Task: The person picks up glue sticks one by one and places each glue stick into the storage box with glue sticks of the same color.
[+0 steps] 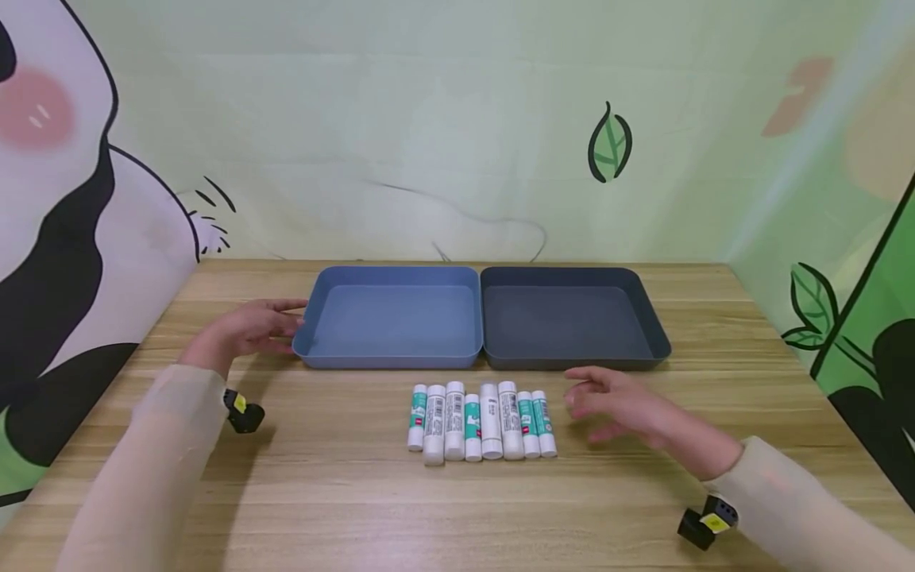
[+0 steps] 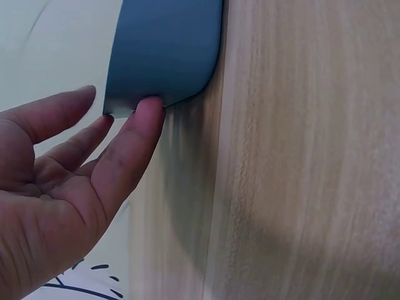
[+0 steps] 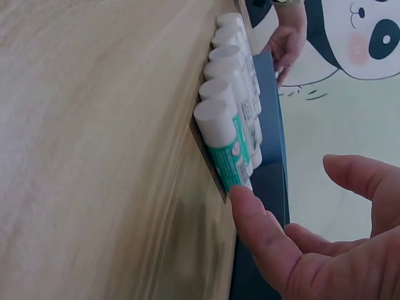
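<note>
Left grip [image 1: 260, 327] holds nothing, fingers extended, tips against blue tray [image 1: 396, 322]; light touch best, lest tray slide. Eight glue sticks [image 1: 490, 425] lie in row on desk [image 1: 329, 485], nearer than dark tray [image 1: 565, 322]. Right grip [image 1: 622, 407], loosely spread, empty, just beside end stick [image 1: 545, 429]; pinching its sides should spare neighbours rolling.

I watch the bare right hand [image 3: 331, 265], its fingers spread loosely beside a white-and-green plastic tube [image 3: 217, 128], nearest in a row of white-capped cylinders [image 3: 230, 72] lying on the pale wood-grain counter [image 3: 106, 137]. Past them I see a blue straight-walled tray [image 3: 269, 115], the left hand [image 3: 287, 44] near its far end.
</note>
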Demonstrator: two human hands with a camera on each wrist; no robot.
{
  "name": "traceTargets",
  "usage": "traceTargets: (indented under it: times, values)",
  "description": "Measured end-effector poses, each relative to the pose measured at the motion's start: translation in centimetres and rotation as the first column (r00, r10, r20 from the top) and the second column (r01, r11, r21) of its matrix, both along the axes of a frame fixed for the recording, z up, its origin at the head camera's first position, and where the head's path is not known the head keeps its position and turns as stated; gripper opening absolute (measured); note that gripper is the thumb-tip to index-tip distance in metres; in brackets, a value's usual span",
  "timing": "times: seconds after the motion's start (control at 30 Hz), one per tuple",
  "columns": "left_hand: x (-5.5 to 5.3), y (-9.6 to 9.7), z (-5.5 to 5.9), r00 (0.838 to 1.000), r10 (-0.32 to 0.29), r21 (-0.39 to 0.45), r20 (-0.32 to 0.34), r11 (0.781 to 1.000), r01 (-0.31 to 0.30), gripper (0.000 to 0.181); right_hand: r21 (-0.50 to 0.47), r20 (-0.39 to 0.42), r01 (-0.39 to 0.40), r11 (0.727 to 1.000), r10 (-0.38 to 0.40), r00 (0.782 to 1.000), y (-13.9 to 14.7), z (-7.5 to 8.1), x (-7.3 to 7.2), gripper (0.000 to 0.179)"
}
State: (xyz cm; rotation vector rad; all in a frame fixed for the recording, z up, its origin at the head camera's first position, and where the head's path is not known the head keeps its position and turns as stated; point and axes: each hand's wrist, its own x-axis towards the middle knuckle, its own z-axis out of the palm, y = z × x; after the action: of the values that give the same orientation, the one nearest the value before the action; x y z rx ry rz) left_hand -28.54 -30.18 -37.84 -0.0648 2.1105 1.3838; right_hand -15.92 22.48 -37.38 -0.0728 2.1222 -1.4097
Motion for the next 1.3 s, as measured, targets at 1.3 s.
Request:
traceTargets:
  times: [1.3]
  values:
    - [0.3,0.1,-0.2,1.0,0.027,0.031,0.0,0.999,-0.027,0.069,0.16,-0.128,0.082,0.984,-0.062,0.99,-4.4,-2.6,0.1,0.07]
